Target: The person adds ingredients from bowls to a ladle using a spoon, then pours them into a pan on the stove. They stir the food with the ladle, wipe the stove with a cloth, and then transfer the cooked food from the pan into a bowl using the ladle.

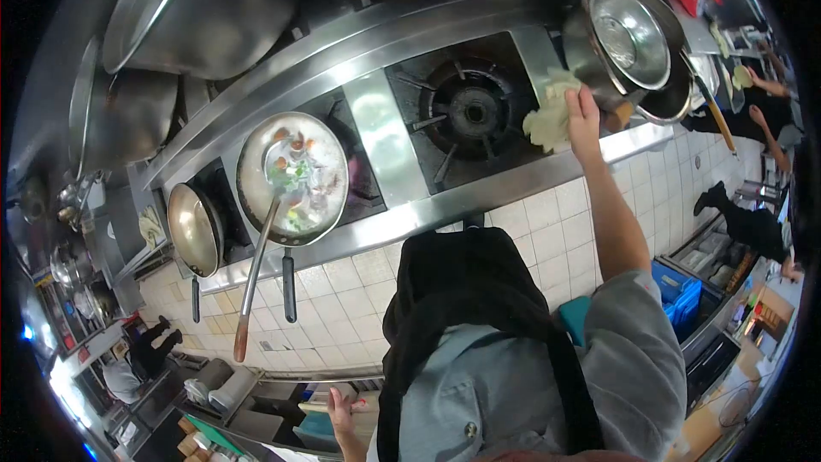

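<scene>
My right hand (584, 121) is closed on a crumpled pale cloth (550, 116), held over the right side of the bare gas burner (475, 111) and close to the stacked metal pots. Low in the view, my left hand (339, 413) hangs beside my body with loosely curled fingers, overlapping pale containers behind it. On the stove to the left, a frying pan (333, 197) holds whitish, bubbling liquid with green pieces and brown-orange chunks. A ladle (258, 265) with a wooden handle rests in it, the handle sticking out over the stove's front edge.
An uncovered frying pan (193, 229) sits farther left. Large steel pots (205, 21) stand behind the stove. Metal bowls (629, 32) are stacked at the right, with a wooden-handled tool (721, 124) jutting out. A blue crate (678, 291) is at right. Other people are at both sides.
</scene>
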`<state>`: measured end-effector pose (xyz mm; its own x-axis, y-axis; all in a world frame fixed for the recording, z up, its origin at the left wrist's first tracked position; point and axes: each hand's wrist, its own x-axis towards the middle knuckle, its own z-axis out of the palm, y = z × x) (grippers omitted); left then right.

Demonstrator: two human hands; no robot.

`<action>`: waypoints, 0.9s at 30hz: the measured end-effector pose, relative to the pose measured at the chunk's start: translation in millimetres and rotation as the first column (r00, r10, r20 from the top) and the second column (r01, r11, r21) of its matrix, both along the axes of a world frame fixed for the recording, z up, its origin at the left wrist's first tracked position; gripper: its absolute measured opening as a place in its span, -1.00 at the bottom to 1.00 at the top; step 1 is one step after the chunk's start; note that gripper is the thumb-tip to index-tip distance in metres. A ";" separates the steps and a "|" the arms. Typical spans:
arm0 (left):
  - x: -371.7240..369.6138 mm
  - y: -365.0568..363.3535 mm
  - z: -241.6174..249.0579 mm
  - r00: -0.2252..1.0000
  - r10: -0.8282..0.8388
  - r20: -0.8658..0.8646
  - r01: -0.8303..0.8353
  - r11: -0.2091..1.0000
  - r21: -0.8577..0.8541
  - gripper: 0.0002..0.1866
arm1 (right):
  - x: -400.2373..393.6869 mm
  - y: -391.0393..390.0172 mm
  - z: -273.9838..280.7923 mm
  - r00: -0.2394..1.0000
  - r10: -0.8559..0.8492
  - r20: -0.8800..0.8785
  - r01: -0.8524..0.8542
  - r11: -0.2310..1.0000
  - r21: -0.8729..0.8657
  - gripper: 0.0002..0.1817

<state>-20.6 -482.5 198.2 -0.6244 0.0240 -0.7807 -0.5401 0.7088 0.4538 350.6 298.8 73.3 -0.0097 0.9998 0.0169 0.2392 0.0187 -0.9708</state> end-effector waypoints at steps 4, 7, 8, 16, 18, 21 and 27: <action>16.6 -1.3 13.9 0.993 0.089 0.078 -0.076 0.984 -0.160 -0.07 | -101.8 37.3 48.7 0.979 0.201 0.026 -0.201 0.979 0.027 -0.60; 23.2 -41.1 3.6 0.991 0.064 0.120 -0.053 0.994 -0.094 -0.05 | -173.7 63.0 46.4 0.910 0.412 -0.055 -0.408 0.911 0.068 -0.57; 27.4 -44.8 6.3 0.990 0.079 0.119 -0.067 0.993 -0.101 -0.05 | -198.3 64.2 47.7 0.872 0.489 0.013 -0.489 0.869 0.072 -0.54; 57.3 -50.3 3.8 0.934 0.310 0.179 -0.298 0.950 -0.092 0.07 | -344.3 22.4 -28.7 0.455 0.569 0.685 -0.820 0.567 0.074 -0.41; 60.4 -62.8 -10.0 0.929 0.313 0.197 -0.300 0.950 -0.090 0.07 | -354.2 -10.5 -12.8 0.391 0.446 0.805 -0.825 0.557 0.092 -0.42; 62.7 -82.8 -33.2 0.887 0.394 0.242 -0.407 0.913 0.004 0.07 | -340.8 -61.7 -25.4 0.348 0.531 0.773 -0.896 0.432 0.106 -0.50; 47.5 -49.5 -66.9 0.965 0.243 0.095 -0.251 0.964 0.086 -0.03 | -279.1 -162.4 -13.6 0.220 0.795 0.565 -0.955 0.292 -0.040 -0.63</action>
